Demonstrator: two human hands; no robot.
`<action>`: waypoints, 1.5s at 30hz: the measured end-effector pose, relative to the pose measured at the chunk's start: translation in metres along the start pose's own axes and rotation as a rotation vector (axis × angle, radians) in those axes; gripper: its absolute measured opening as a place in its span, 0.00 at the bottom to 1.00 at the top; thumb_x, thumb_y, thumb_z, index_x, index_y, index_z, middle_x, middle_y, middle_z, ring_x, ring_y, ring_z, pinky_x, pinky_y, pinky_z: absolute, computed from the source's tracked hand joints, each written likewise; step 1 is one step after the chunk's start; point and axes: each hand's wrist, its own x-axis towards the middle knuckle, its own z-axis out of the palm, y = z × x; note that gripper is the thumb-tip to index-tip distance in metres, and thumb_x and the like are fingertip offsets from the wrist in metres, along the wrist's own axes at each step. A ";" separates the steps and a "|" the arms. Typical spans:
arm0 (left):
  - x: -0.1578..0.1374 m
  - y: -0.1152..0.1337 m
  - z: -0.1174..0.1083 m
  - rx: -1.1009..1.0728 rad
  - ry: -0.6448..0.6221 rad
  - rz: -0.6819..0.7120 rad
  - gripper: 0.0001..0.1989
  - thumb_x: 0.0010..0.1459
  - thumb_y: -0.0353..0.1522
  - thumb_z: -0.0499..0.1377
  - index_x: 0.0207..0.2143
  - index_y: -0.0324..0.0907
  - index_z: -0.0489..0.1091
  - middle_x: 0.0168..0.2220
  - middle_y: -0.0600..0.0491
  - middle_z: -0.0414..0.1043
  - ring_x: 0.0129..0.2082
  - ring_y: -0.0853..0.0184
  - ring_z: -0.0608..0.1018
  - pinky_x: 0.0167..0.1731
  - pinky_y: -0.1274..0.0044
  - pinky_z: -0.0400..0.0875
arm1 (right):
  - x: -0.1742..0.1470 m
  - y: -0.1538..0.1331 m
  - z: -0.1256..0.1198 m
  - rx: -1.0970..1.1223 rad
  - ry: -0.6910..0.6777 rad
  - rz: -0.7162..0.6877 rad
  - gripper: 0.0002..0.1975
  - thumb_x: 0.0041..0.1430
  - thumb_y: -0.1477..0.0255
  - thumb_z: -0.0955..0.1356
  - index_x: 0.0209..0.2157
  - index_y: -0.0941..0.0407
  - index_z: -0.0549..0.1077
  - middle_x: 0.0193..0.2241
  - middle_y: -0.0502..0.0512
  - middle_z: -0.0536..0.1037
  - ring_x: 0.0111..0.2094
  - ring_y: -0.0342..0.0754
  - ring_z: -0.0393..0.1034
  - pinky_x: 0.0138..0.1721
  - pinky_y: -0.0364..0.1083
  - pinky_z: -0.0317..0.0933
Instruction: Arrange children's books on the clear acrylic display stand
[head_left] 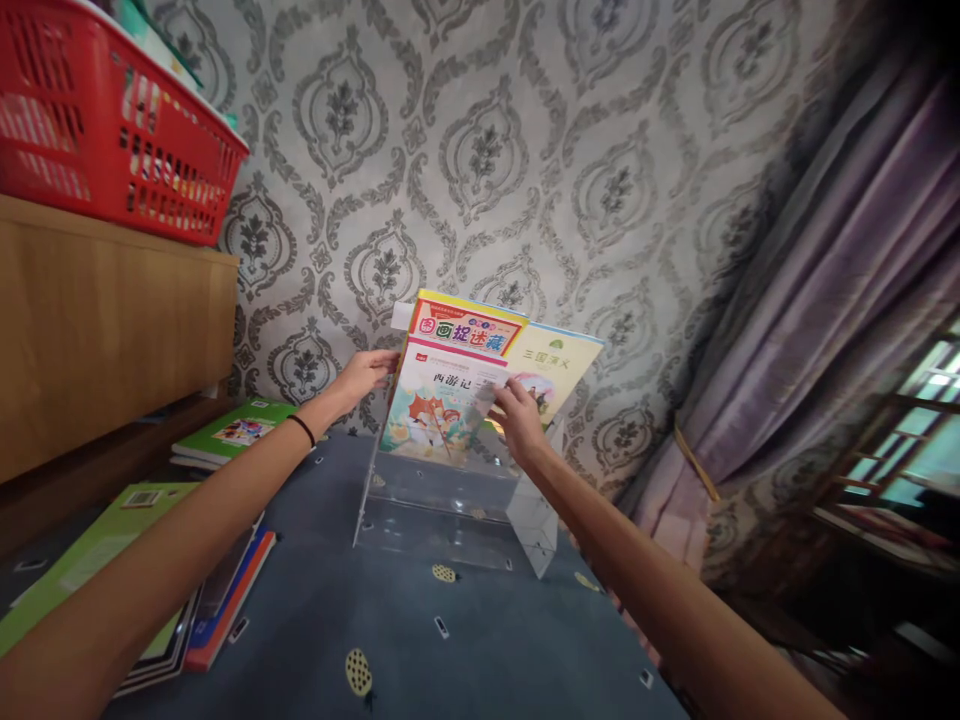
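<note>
A clear acrylic book stand [442, 495] stands on the dark blue patterned cloth with several books in it. In front is a children's book [427, 405] with a cartoon cover. Behind it show a yellow-and-red picture book [469, 330] and a pale yellow book [566, 355] further right. My left hand [367, 375], a black band at its wrist, reaches to the left edge of the books; its fingers are stretched out and the tips meet that edge. My right hand [517, 418] has its fingers bent at the right side of the front book, pinching it there.
On the left lie a green book [236, 430] and a stack with a light green book [127, 540] and a blue-and-red book [232, 600]. A red basket [165, 150] sits on a wooden cabinet [112, 320]. A purple curtain [795, 310] hangs at right.
</note>
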 end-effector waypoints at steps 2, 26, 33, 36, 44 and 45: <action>0.000 -0.001 0.000 -0.006 -0.003 0.000 0.18 0.49 0.25 0.63 0.44 0.42 0.80 0.46 0.46 0.81 0.50 0.58 0.79 0.48 0.69 0.71 | 0.000 0.001 0.001 -0.009 0.008 0.000 0.21 0.46 0.58 0.72 0.42 0.49 0.71 0.40 0.51 0.80 0.40 0.52 0.75 0.40 0.50 0.68; -0.002 -0.006 -0.003 -0.024 -0.005 -0.019 0.21 0.49 0.24 0.62 0.48 0.43 0.78 0.54 0.44 0.78 0.56 0.57 0.76 0.49 0.69 0.71 | 0.003 -0.017 0.003 -0.353 -0.006 -0.300 0.32 0.54 0.61 0.65 0.62 0.48 0.65 0.41 0.53 0.78 0.40 0.55 0.70 0.45 0.57 0.67; -0.004 -0.005 -0.002 -0.010 0.002 -0.015 0.21 0.50 0.26 0.62 0.48 0.42 0.78 0.54 0.44 0.78 0.55 0.56 0.76 0.49 0.68 0.72 | 0.003 -0.017 0.002 -0.314 0.011 -0.263 0.33 0.53 0.61 0.67 0.62 0.49 0.63 0.45 0.55 0.78 0.42 0.55 0.71 0.44 0.56 0.67; -0.004 -0.005 -0.002 -0.010 -0.007 -0.016 0.21 0.49 0.26 0.62 0.48 0.42 0.78 0.54 0.44 0.78 0.56 0.55 0.75 0.50 0.67 0.71 | 0.005 -0.016 0.003 -0.268 0.022 -0.203 0.30 0.50 0.60 0.69 0.57 0.49 0.68 0.44 0.55 0.78 0.44 0.56 0.71 0.45 0.55 0.67; -0.005 -0.005 -0.001 -0.024 -0.011 -0.019 0.23 0.47 0.26 0.64 0.48 0.42 0.78 0.55 0.44 0.78 0.59 0.53 0.74 0.53 0.65 0.70 | 0.006 -0.009 0.004 -0.127 0.016 -0.013 0.19 0.41 0.52 0.72 0.31 0.51 0.72 0.34 0.51 0.78 0.41 0.55 0.71 0.40 0.50 0.64; -0.006 -0.004 0.000 -0.025 -0.007 -0.018 0.23 0.47 0.26 0.64 0.48 0.42 0.78 0.55 0.44 0.78 0.59 0.52 0.74 0.52 0.65 0.70 | 0.006 -0.008 0.004 -0.126 0.014 -0.011 0.20 0.41 0.52 0.72 0.30 0.51 0.72 0.33 0.51 0.78 0.41 0.55 0.71 0.40 0.50 0.64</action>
